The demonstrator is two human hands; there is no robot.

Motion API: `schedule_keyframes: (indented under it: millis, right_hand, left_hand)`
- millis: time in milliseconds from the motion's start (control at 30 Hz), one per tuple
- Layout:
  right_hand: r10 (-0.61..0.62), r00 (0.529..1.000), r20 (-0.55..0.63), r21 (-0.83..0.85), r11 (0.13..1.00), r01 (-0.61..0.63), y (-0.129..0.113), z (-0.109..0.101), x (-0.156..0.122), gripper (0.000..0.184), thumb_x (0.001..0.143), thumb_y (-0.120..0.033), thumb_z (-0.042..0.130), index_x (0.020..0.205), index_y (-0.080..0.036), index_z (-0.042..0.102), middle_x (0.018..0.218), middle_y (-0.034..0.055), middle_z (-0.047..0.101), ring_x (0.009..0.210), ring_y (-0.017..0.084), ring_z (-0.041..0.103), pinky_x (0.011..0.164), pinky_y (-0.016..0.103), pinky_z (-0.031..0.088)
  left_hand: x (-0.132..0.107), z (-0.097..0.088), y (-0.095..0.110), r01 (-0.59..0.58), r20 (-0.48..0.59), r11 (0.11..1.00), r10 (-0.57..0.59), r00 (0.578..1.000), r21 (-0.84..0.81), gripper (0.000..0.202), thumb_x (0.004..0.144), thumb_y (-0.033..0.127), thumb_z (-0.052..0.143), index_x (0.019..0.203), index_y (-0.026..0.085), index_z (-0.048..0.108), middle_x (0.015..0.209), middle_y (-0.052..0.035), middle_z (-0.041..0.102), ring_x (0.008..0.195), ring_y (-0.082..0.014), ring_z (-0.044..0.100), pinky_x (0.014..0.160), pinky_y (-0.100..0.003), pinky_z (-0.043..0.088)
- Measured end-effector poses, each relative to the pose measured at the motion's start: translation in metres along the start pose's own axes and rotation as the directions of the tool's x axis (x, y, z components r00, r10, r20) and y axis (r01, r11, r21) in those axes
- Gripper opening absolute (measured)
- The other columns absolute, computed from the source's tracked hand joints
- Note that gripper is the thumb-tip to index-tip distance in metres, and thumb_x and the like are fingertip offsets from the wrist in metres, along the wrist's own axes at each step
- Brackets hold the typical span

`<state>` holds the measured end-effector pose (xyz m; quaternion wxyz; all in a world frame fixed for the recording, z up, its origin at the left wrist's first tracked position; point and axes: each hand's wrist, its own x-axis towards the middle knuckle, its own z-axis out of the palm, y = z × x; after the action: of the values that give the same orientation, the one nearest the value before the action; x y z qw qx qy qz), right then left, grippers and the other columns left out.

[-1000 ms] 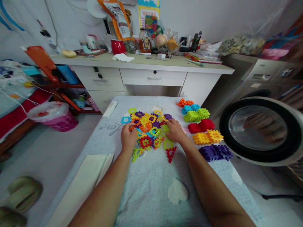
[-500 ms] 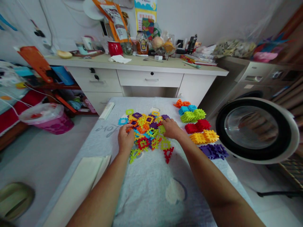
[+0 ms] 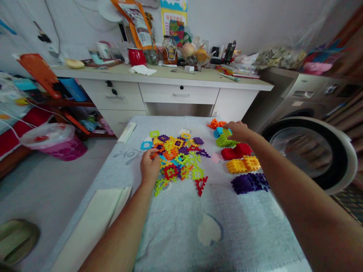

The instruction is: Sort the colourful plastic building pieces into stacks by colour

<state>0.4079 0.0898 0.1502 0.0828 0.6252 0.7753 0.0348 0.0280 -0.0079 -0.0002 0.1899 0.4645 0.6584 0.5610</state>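
Note:
A loose pile of flat, multicoloured plastic interlocking pieces (image 3: 178, 153) lies in the middle of a table covered with a light blue cloth (image 3: 181, 226). My left hand (image 3: 149, 166) rests on the pile's left edge with its fingers curled over pieces there. My right hand (image 3: 238, 130) reaches out to the right, fingers pinched on a green piece just above the green stack (image 3: 227, 142). Sorted stacks run along the right side: orange (image 3: 215, 123), blue (image 3: 218, 132), red (image 3: 236, 152), yellow (image 3: 242, 164) and purple (image 3: 249, 183).
A washing machine with its round door (image 3: 337, 166) swung open stands close to the table's right side. A cluttered white desk (image 3: 176, 92) is behind. A pink bin (image 3: 53, 141) sits on the floor at left. Folded cream cloth (image 3: 93, 223) lies at the table's near left.
My right hand has left the pile's right side and moved right and away to the green stack. The left hand has stayed on the pile's left edge.

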Motion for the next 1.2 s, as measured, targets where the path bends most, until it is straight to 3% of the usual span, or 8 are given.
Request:
schedule_keyframes:
  millis: [367, 600, 833, 933, 1067, 1200]
  right_hand:
    - [-0.012, 0.998, 0.055, -0.127, 0.992, 0.019, 0.009, 0.017, 0.015, 0.054, 0.076, -0.023, 0.069, 0.130, -0.029, 0.064, 0.134, 0.0119, 0.061, 0.118, 0.036, 0.051, 0.094, 0.049, 0.042]
    - [-0.003, 0.999, 0.046, -0.093, 0.996, 0.008, 0.010, 0.024, 0.017, 0.049, 0.074, -0.028, 0.074, 0.122, -0.032, 0.069, 0.124, 0.0106, 0.064, 0.118, 0.036, 0.051, 0.096, 0.050, 0.039]
    - [0.015, 1.000, -0.010, -0.001, 1.000, -0.015, 0.007, 0.010, 0.006, 0.055, 0.076, -0.027, 0.075, 0.130, -0.031, 0.065, 0.137, 0.0109, 0.060, 0.123, 0.038, 0.049, 0.099, 0.051, 0.040]
    - [0.009, 0.992, -0.127, 0.050, 0.999, -0.002, -0.011, -0.002, -0.011, 0.052, 0.081, -0.025, 0.069, 0.132, -0.027, 0.062, 0.139, 0.0125, 0.059, 0.122, 0.038, 0.050, 0.099, 0.053, 0.042]
    - [-0.181, 0.955, -0.235, 0.210, 0.950, 0.232, -0.063, 0.002, -0.045, 0.046, 0.086, -0.022, 0.064, 0.132, -0.018, 0.061, 0.132, 0.0152, 0.062, 0.121, 0.031, 0.056, 0.105, 0.046, 0.042]
    - [-0.332, 0.935, -0.124, 0.392, 0.849, 0.354, -0.118, 0.031, -0.078, 0.044, 0.087, -0.025, 0.066, 0.129, -0.015, 0.062, 0.123, 0.0150, 0.065, 0.115, 0.026, 0.061, 0.103, 0.039, 0.045]
  left_hand:
    - [-0.001, -0.001, 0.002, -0.001, 0.006, 1.000, 0.001, 1.000, 0.007, 0.026, 0.073, 0.022, 0.055, 0.096, 0.023, 0.068, 0.099, -0.0019, 0.071, 0.090, -0.0198, 0.066, 0.091, -0.034, 0.051]
    - [-0.001, -0.001, 0.003, 0.006, -0.003, 1.000, -0.006, 1.000, -0.005, 0.025, 0.073, 0.022, 0.056, 0.095, 0.023, 0.068, 0.097, -0.0021, 0.071, 0.091, -0.0204, 0.066, 0.091, -0.034, 0.051]
    - [0.000, -0.001, -0.002, -0.002, 0.003, 1.000, 0.002, 1.000, -0.009, 0.025, 0.074, 0.023, 0.056, 0.097, 0.023, 0.068, 0.099, -0.0020, 0.071, 0.092, -0.0195, 0.066, 0.091, -0.033, 0.051]
    - [0.000, 0.000, -0.003, 0.000, 0.003, 1.000, 0.000, 1.000, -0.009, 0.025, 0.074, 0.023, 0.056, 0.097, 0.023, 0.068, 0.099, -0.0025, 0.071, 0.091, -0.0200, 0.066, 0.091, -0.034, 0.051]
    - [0.000, 0.002, -0.004, 0.000, 0.001, 1.000, 0.000, 1.000, -0.026, 0.027, 0.074, 0.023, 0.055, 0.097, 0.022, 0.067, 0.099, -0.0028, 0.070, 0.091, -0.0197, 0.066, 0.091, -0.034, 0.051]
    - [0.000, 0.001, -0.006, -0.002, 0.000, 1.000, 0.002, 1.000, -0.027, 0.026, 0.073, 0.022, 0.056, 0.096, 0.023, 0.068, 0.099, -0.0025, 0.070, 0.091, -0.0198, 0.066, 0.092, -0.034, 0.051]
